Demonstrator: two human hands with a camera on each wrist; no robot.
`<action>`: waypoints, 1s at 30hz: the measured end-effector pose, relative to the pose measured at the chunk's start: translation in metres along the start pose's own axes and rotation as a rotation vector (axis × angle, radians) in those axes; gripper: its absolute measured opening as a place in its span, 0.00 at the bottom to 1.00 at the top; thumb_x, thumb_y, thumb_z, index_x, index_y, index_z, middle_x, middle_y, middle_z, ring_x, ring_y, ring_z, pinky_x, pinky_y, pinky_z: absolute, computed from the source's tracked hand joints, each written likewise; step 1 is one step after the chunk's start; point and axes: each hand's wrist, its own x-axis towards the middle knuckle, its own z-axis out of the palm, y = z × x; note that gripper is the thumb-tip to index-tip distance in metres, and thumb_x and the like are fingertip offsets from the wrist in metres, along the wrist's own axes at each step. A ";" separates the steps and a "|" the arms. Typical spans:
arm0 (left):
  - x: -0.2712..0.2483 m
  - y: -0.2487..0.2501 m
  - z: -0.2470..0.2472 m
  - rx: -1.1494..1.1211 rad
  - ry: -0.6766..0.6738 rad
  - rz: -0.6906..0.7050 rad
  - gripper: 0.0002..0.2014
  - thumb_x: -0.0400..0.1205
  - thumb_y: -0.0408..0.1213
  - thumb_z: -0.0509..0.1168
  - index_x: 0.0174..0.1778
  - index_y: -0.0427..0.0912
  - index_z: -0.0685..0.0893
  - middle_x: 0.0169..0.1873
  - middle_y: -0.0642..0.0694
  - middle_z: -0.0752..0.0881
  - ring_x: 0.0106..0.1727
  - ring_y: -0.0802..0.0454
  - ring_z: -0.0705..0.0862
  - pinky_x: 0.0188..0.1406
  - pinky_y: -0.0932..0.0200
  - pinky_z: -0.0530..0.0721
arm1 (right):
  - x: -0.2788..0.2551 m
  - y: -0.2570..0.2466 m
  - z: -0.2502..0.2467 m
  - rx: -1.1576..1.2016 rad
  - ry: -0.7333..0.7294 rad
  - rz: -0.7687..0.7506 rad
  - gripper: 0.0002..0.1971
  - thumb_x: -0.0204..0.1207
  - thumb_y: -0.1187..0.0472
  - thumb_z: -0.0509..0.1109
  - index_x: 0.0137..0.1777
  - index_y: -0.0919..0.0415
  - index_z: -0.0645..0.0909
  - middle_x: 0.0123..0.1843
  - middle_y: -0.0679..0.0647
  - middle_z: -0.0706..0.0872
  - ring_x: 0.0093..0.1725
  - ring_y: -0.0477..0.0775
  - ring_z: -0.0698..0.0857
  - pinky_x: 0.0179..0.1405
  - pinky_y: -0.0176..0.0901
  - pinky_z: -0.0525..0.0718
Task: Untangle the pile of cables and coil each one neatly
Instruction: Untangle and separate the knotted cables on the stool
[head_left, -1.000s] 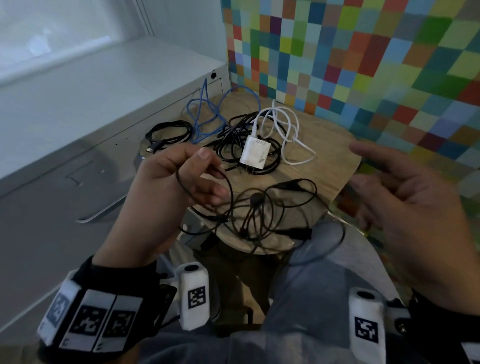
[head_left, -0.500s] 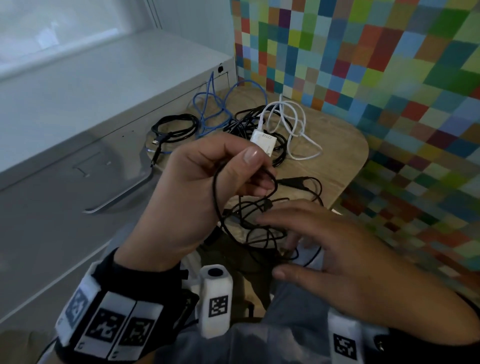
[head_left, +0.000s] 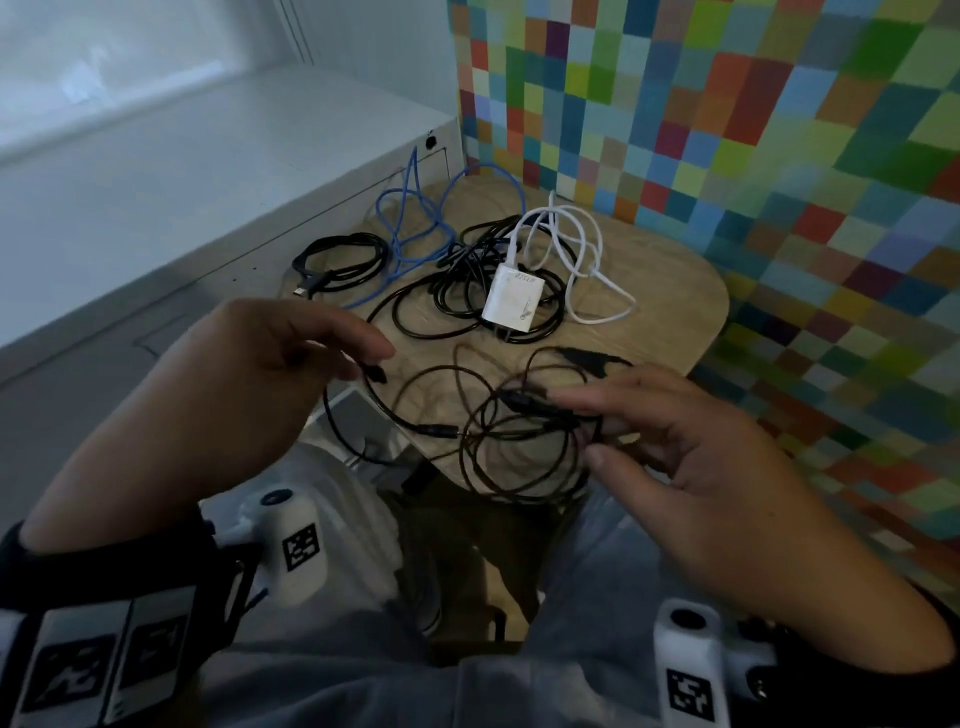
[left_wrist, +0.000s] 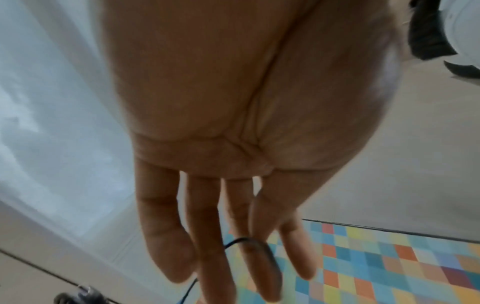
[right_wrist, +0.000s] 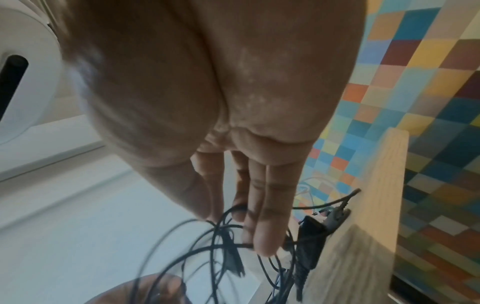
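On the wooden bench (head_left: 675, 280) by a chequered wall, left hand (head_left: 260, 374) pinches the thin black cable (head_left: 467, 415)'s end while right hand (head_left: 691, 457) pinches its loops, likely spreading the tangle.

A small wooden table (head_left: 670, 291) with rounded corners is standing against a wall of multicoloured square tiles (head_left: 753, 104). A long white cabinet (head_left: 171, 171) is running along its other side, under a bright window (head_left: 104, 52).
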 end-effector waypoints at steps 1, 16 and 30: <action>-0.001 0.004 0.000 0.027 0.044 -0.022 0.21 0.86 0.32 0.66 0.44 0.69 0.91 0.37 0.66 0.91 0.38 0.54 0.90 0.50 0.50 0.90 | 0.000 0.000 0.001 0.033 0.017 -0.014 0.21 0.80 0.66 0.72 0.66 0.40 0.87 0.57 0.40 0.85 0.61 0.46 0.87 0.57 0.44 0.88; -0.002 0.042 0.069 -0.069 -0.053 0.087 0.12 0.83 0.38 0.71 0.49 0.66 0.86 0.34 0.65 0.86 0.32 0.68 0.84 0.31 0.72 0.77 | 0.002 -0.005 0.005 0.272 0.348 -0.120 0.17 0.77 0.79 0.72 0.53 0.55 0.88 0.44 0.58 0.82 0.45 0.56 0.93 0.48 0.38 0.90; 0.007 0.025 0.058 -0.365 0.302 0.115 0.15 0.89 0.30 0.62 0.59 0.56 0.87 0.38 0.49 0.88 0.44 0.53 0.90 0.45 0.55 0.87 | 0.007 0.007 -0.001 0.279 0.362 -0.128 0.09 0.80 0.67 0.74 0.53 0.51 0.87 0.61 0.57 0.86 0.66 0.54 0.86 0.67 0.38 0.81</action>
